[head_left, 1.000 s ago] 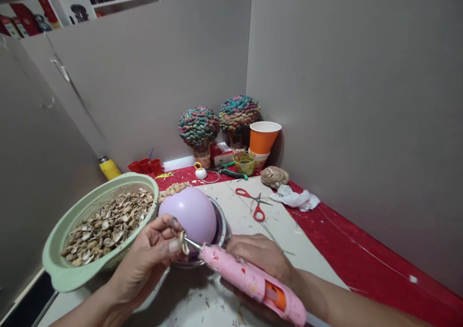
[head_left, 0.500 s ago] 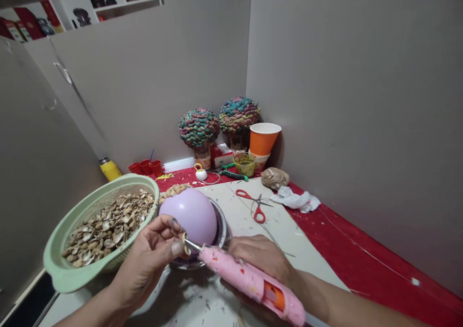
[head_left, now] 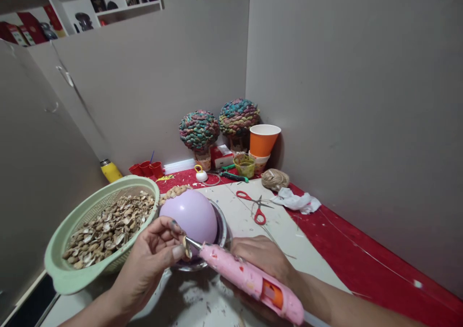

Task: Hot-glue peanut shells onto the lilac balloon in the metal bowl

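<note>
Between its thumb and fingertips my left hand [head_left: 154, 257] pinches a small peanut shell [head_left: 187, 248]. My right hand [head_left: 262, 257] is wrapped round a pink hot glue gun [head_left: 238, 274], its metal nozzle touching or almost touching the shell. A glue stick juts from the gun's rear end. Just behind my hands, a lilac balloon [head_left: 191, 213] rests in a shiny metal bowl [head_left: 222, 223], with peanut shells [head_left: 176, 191] along its far left side. To the left stands a green colander [head_left: 67, 281] full of peanut shells [head_left: 112, 225].
Red-handled scissors [head_left: 257, 206], a twine ball [head_left: 275, 179] and a crumpled white cloth [head_left: 296, 200] lie to the right. Farther back are two colourful shell-covered balls on pots [head_left: 199, 131], an orange paper cup [head_left: 265, 141], green-handled pliers [head_left: 234, 176], red cups [head_left: 145, 168] and a yellow bottle [head_left: 110, 171].
The view has tipped up very slightly. Both hands stay nearly in place; the peanut shell is turned a little at the glue gun's nozzle.
</note>
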Available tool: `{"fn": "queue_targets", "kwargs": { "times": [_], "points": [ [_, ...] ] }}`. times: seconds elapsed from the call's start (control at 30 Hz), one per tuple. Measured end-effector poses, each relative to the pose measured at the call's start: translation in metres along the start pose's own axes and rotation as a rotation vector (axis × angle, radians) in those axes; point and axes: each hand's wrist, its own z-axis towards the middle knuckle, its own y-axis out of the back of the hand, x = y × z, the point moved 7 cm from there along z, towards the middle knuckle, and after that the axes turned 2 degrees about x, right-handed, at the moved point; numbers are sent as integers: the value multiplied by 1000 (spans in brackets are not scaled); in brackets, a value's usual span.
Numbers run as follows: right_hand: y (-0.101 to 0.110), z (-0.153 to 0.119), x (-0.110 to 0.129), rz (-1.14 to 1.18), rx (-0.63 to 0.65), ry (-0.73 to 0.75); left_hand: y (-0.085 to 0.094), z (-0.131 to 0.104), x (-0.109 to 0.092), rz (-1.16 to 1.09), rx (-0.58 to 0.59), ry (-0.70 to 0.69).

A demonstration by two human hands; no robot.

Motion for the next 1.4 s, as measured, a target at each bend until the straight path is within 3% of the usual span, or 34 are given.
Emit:
{"fn": "queue_targets", "kwargs": {
  "times": [0.4,0.87,1.07,1.27,1.4],
  "points": [
    [-11,-12,-11,88,29,-60,0,0,-1,3,10,-16],
    [-10,-11,-7,51,71,-51,4,0,-3,-14,-7,-36],
    [-14,-13,-9,73,146,-111,6,0,-4,-21,-11,-56],
    [-10,-14,-7,100,72,-66,4,1,-6,-22,-26,-59],
    [-14,-17,-11,100,131,-117,4,2,-9,-35,-55,-79]
  ]
}}
